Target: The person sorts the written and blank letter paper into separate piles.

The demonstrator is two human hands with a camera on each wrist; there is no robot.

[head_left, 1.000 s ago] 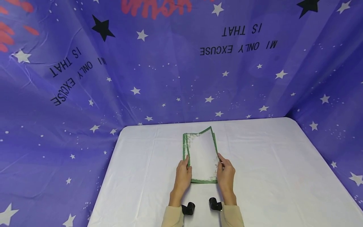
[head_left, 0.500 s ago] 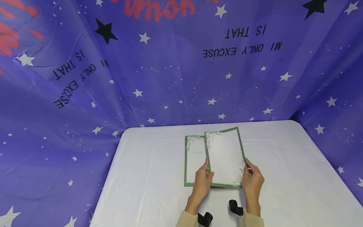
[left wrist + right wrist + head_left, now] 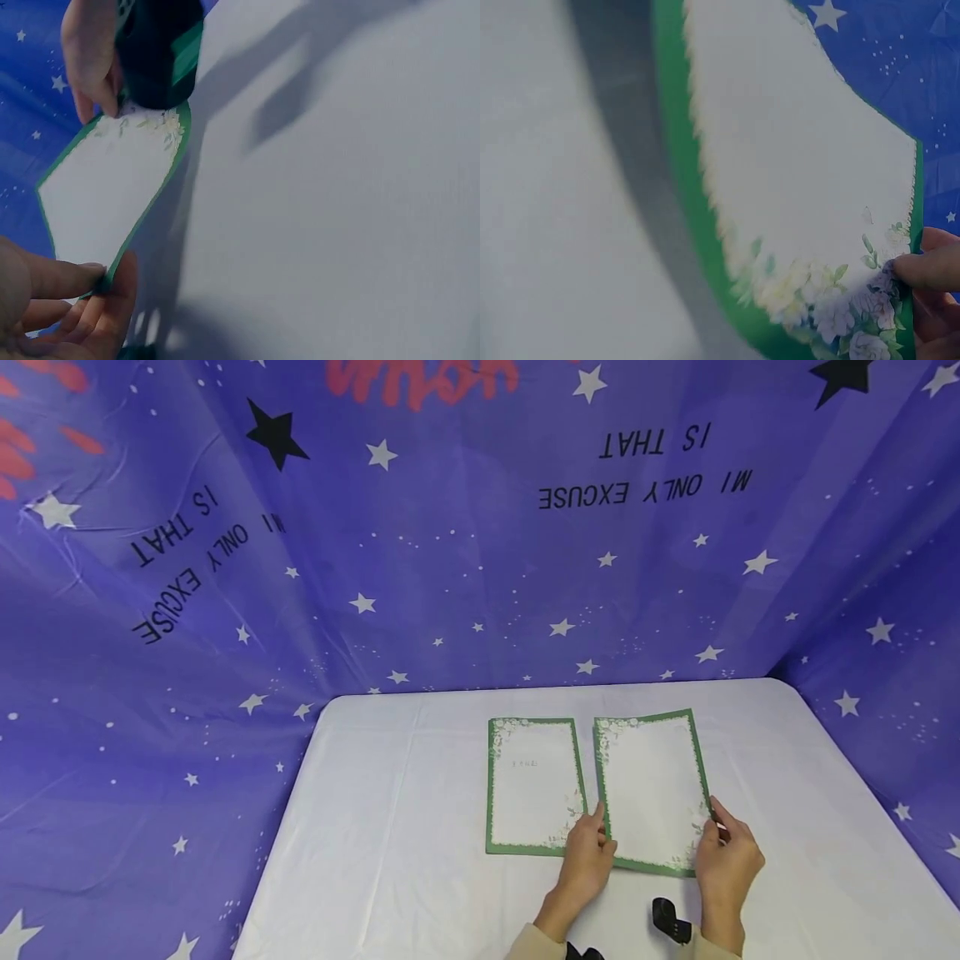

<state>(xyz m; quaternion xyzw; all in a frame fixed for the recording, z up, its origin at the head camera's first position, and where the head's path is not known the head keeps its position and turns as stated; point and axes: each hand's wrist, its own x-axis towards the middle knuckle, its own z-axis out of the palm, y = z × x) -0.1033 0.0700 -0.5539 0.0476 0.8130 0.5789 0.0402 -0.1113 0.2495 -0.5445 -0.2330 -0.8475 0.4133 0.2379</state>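
Observation:
A sheet of paper (image 3: 652, 789) with a green border and printed flowers is held up over the right half of the table. My left hand (image 3: 587, 862) pinches its left edge, thumb on the face and fingers behind. My right hand (image 3: 729, 860) pinches the opposite edge, its thumb over the flowers in the right wrist view. The sheet bows between the two hands, as the left wrist view shows. To its left lies a second, matching sheet (image 3: 534, 802) with a short line of faint writing near its upper middle; my left hand overlaps its lower right corner.
A white cloth covers the table (image 3: 390, 827). Behind it and at both sides hangs a blue curtain (image 3: 465, 568) with stars and lettering. Black wrist cameras (image 3: 670, 920) sit at the cuffs of the beige sleeves (image 3: 536, 946).
Both hands have carried the held sheet to the right. It lay over the other sheet at first, and now that lower sheet, with its writing, shows almost whole beside it.

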